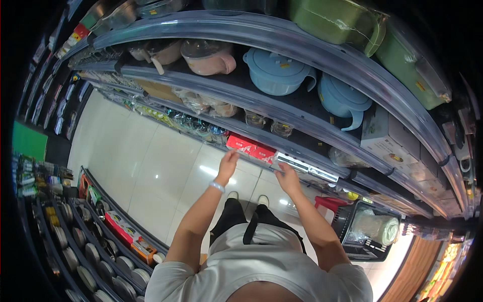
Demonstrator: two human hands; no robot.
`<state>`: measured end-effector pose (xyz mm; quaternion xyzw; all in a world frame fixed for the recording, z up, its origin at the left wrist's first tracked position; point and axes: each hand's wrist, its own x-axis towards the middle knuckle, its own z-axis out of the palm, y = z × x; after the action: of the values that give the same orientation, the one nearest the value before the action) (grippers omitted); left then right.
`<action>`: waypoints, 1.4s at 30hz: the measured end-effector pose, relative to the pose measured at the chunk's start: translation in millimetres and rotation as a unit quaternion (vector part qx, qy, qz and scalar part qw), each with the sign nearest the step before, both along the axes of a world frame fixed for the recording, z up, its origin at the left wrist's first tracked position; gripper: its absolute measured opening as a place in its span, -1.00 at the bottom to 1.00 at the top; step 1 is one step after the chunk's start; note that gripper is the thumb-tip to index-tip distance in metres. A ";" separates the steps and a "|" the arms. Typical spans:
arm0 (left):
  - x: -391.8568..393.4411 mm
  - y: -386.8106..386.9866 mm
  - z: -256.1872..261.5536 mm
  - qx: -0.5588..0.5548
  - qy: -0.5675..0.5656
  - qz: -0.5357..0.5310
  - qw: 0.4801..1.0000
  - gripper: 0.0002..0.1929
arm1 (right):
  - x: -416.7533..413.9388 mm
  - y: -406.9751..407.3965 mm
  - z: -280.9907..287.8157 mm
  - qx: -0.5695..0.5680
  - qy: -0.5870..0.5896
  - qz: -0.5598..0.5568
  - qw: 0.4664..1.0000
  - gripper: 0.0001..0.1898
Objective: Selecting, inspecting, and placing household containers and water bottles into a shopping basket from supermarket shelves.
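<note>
My left hand [228,164], with a pale bracelet at the wrist, is raised before the lower shelves, its fingertips near red boxes [241,144]. My right hand [288,176] is close to a white and black box [292,162] on the same low shelf; whether its fingertips touch the box or the shelf edge cannot be told. Neither hand shows a held object. Above, a shelf holds light blue lidded bowls with handles [277,71] and a pink handled bowl with a clear lid [207,58].
A black basket [345,241] with plastic-wrapped goods stands on the right, beside a red thing [328,205]. Green containers [320,19] sit on the top shelf. Racks of dishes [92,253] stand at the lower left. Tiled floor [162,162] runs between the shelves.
</note>
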<state>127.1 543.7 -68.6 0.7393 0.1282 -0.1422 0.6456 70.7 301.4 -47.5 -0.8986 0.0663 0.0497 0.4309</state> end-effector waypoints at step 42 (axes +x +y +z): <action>195.8 -19.5 -34.4 -0.263 0.008 -0.043 0.964 -0.61 | 170.9 124.8 0.1 0.140 -0.182 -0.258 0.938 -0.70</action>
<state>322.9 524.2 -103.0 0.5473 0.0599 -0.2049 0.8093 241.7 426.2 -47.4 -0.7748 0.2091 -0.2188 0.5550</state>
